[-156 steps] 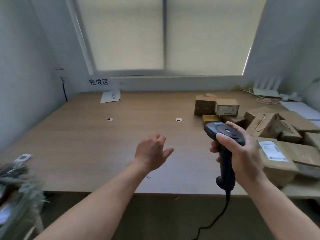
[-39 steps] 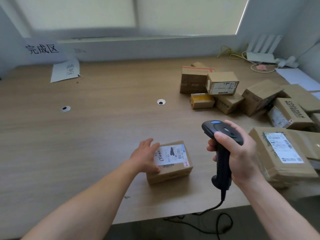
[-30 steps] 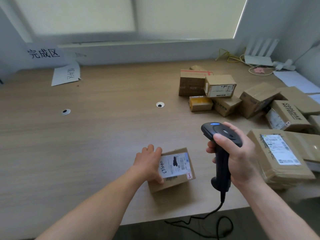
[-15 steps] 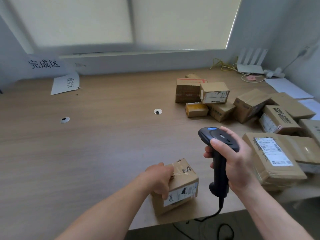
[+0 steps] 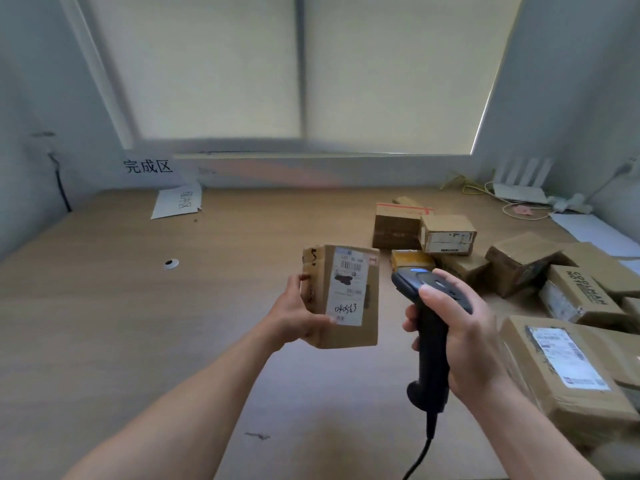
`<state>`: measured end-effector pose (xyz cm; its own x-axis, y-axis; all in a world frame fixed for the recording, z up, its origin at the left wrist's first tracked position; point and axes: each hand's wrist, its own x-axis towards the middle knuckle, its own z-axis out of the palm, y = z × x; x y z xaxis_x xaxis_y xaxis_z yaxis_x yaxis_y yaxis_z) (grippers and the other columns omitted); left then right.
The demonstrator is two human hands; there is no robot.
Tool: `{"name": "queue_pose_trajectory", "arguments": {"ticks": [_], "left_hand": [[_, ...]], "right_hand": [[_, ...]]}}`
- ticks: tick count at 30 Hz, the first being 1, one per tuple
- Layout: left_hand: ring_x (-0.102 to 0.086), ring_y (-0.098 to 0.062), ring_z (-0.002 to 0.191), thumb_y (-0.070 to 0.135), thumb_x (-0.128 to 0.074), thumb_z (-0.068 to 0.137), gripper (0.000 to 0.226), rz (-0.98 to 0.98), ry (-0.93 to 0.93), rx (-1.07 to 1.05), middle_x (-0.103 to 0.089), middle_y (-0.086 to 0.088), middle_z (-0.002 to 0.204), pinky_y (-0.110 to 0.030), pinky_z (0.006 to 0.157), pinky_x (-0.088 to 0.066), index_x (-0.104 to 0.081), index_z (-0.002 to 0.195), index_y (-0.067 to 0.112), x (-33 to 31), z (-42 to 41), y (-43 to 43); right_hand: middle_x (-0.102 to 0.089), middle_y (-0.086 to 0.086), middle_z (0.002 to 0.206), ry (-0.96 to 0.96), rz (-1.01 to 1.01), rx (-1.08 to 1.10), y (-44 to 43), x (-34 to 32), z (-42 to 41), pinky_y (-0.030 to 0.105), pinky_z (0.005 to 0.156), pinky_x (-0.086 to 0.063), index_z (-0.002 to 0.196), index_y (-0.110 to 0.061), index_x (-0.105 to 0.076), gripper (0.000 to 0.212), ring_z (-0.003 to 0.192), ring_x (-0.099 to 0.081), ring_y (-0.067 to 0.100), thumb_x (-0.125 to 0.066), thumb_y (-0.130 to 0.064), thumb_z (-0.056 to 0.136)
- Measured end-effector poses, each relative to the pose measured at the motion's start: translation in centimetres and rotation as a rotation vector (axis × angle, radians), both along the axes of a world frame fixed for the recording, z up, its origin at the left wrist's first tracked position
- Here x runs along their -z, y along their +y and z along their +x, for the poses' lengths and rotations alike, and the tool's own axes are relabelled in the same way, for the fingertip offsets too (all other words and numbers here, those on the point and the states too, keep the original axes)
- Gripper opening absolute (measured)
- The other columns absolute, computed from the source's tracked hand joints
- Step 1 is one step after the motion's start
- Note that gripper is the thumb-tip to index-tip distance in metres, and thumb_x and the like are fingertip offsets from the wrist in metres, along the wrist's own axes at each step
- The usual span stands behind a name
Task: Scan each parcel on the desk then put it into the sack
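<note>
My left hand (image 5: pixel 297 315) grips a small cardboard parcel (image 5: pixel 367 327) and holds it upright above the wooden desk (image 5: pixel 138 323), its white shipping label turned toward me. My right hand (image 5: pixel 460 337) is closed around a dark handheld barcode scanner (image 5: pixel 431 344), just to the parcel's right, with the scanner head close beside the label. The scanner's cable hangs down past the desk's front edge. No sack is in view.
A heap of several more cardboard parcels (image 5: pixel 519 268) fills the desk's right side, the nearest large one (image 5: pixel 568 372) by my right wrist. A white router (image 5: pixel 519 188) and cables sit at the back right. A paper sign (image 5: pixel 176 204) lies at the back left.
My left hand gripped the small parcel lying on the desk, tipped it up and lifted it off the surface. The label now faces me beside the scanner. My right hand kept holding the scanner.
</note>
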<state>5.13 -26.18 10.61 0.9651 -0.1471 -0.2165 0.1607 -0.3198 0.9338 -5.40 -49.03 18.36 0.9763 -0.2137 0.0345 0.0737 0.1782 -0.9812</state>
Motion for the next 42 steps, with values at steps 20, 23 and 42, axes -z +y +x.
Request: {"name": "queue_pose_trajectory", "arguments": {"ticks": [20, 23, 42], "left_hand": [[-0.064, -0.021, 0.1, -0.001, -0.085, 0.074, 0.095, -0.126, -0.12, -0.301, -0.061, -0.002, 0.109, -0.039, 0.063, -0.06, -0.028, 0.144, 0.03, -5.6, -11.4, 2.2], [-0.065, -0.023, 0.103, 0.0, -0.086, 0.072, 0.096, -0.122, -0.126, -0.329, -0.062, -0.003, 0.11, -0.047, 0.071, -0.062, -0.029, 0.143, 0.031, -5.8, -12.8, 2.5], [-0.064, -0.021, 0.103, -0.001, -0.084, 0.075, 0.094, -0.148, -0.169, -0.452, -0.06, -0.004, 0.112, -0.047, 0.073, -0.061, -0.028, 0.144, 0.028, -6.9, -19.2, 13.1]], "right_hand": [[-0.067, 0.014, 0.07, -0.09, 0.042, -0.286, 0.9, -3.2, -5.1, 0.036, 0.047, -0.046, 0.13, -0.018, -0.059, 0.049, 0.056, -0.06, 0.024, -0.077, -0.017, 0.085], [-0.068, 0.013, 0.072, -0.1, 0.03, -0.323, 1.2, -3.1, -5.8, 0.034, 0.047, -0.048, 0.131, -0.019, -0.058, 0.05, 0.057, -0.061, 0.024, -0.078, -0.018, 0.085], [-0.066, 0.017, 0.07, -0.119, 0.052, -0.471, 11.1, -3.9, -9.0, 0.035, 0.046, -0.044, 0.124, -0.022, -0.061, 0.055, 0.055, -0.058, 0.027, -0.073, -0.025, 0.07]]}}
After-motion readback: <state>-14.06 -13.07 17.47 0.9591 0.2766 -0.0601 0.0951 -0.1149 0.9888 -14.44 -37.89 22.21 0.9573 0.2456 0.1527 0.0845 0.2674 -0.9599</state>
